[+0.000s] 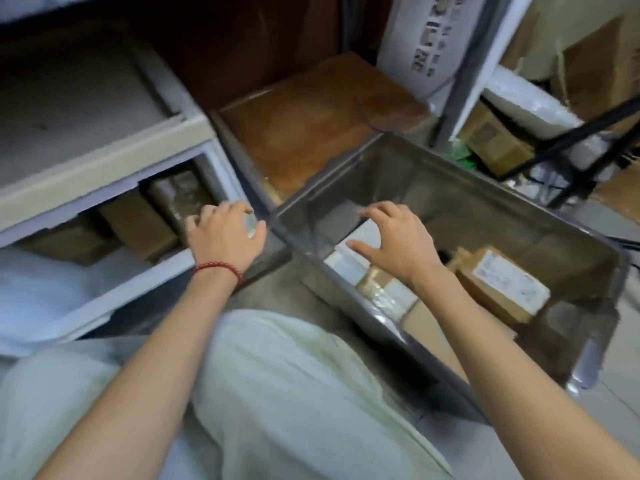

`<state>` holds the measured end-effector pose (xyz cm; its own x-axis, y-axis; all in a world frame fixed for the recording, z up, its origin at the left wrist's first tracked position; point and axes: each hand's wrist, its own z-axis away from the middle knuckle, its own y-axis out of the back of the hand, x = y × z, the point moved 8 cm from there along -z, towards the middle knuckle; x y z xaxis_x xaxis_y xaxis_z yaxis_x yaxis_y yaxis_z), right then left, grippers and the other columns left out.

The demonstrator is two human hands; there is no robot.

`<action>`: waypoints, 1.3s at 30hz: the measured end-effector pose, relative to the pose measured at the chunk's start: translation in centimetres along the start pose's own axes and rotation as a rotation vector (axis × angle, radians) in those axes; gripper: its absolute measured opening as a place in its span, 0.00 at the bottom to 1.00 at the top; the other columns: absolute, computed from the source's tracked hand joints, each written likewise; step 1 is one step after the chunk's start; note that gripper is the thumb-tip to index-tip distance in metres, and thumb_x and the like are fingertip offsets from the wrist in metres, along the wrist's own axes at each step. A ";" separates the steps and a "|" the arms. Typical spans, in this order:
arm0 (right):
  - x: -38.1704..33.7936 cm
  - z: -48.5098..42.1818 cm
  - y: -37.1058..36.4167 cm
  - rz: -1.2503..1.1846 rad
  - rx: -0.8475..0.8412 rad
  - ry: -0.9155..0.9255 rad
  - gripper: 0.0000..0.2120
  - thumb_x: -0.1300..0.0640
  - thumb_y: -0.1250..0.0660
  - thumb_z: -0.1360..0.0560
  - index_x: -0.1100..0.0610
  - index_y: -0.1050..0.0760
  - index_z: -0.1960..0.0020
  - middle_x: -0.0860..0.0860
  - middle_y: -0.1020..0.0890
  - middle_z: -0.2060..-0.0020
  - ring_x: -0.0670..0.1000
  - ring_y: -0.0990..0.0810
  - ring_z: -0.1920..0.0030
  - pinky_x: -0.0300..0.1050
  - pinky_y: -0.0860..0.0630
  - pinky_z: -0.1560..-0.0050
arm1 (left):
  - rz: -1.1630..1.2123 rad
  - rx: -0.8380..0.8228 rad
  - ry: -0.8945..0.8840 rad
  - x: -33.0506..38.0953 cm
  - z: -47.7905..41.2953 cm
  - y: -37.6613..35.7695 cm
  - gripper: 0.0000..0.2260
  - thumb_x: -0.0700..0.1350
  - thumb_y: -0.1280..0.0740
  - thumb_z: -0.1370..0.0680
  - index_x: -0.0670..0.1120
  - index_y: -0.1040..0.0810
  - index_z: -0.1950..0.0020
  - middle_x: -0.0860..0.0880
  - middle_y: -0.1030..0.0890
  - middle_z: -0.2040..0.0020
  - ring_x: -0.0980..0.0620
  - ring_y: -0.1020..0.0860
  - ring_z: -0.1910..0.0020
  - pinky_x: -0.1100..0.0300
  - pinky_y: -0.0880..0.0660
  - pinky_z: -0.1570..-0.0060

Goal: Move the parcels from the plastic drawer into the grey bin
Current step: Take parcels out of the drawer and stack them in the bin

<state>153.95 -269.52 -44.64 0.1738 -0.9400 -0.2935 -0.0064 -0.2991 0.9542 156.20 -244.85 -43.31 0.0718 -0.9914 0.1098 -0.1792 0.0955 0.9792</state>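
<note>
Reaching into the open white plastic drawer (194, 265), the left hand (225, 237) curls its fingers against the tape-wrapped brown parcel (176, 195) at its 11 o'clock; whether it grips cannot be told. The right hand (398, 244), fingers spread and empty, hovers over the grey rectangular bin (450, 188). A labelled brown cardboard parcel (498, 282) lies inside at its 4 o'clock.

A left hand (225, 237) reaches into an open plastic drawer (187, 261) holding brown parcels (138, 226). The right hand (398, 244) hovers, fingers spread, over a grey bin (450, 174) containing boxes (498, 282).
</note>
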 end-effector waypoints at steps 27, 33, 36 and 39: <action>-28.0 -13.3 -22.0 -0.204 -0.623 0.198 0.35 0.47 0.38 0.20 0.63 0.50 0.23 0.60 0.38 0.26 0.59 0.37 0.27 0.48 0.39 0.30 | -0.037 -0.234 0.451 -25.9 0.8 -9.3 0.32 0.66 0.42 0.24 0.51 0.40 0.24 0.44 0.27 0.32 0.42 0.30 0.34 0.46 0.34 0.38; -28.4 -14.8 -24.1 -0.385 -0.655 0.083 0.29 0.45 0.37 0.25 0.54 0.35 0.27 0.54 0.25 0.34 0.59 0.29 0.33 0.58 0.33 0.32 | 0.141 -0.275 0.465 -26.5 -0.7 -11.3 0.38 0.68 0.40 0.26 0.50 0.46 0.22 0.46 0.28 0.31 0.43 0.29 0.34 0.48 0.30 0.39; -28.8 -14.5 -24.4 -0.435 -0.683 0.101 0.29 0.46 0.38 0.27 0.50 0.34 0.28 0.52 0.26 0.33 0.58 0.31 0.32 0.59 0.35 0.31 | 0.313 -0.167 0.561 -27.1 -0.8 -10.3 0.39 0.68 0.35 0.28 0.50 0.42 0.23 0.45 0.28 0.31 0.43 0.28 0.35 0.52 0.28 0.41; -30.1 -13.0 -23.1 -0.491 -0.701 0.123 0.27 0.51 0.37 0.24 0.49 0.37 0.26 0.52 0.31 0.29 0.58 0.35 0.29 0.59 0.38 0.29 | 0.375 -0.092 0.642 -27.4 -0.7 -8.7 0.41 0.66 0.30 0.31 0.48 0.41 0.26 0.44 0.28 0.33 0.43 0.26 0.37 0.54 0.27 0.45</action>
<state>161.65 -232.18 -57.10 0.1030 -0.6945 -0.7121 0.6993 -0.4586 0.5484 156.47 -218.50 -54.75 0.5853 -0.6461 0.4898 -0.2237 0.4519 0.8635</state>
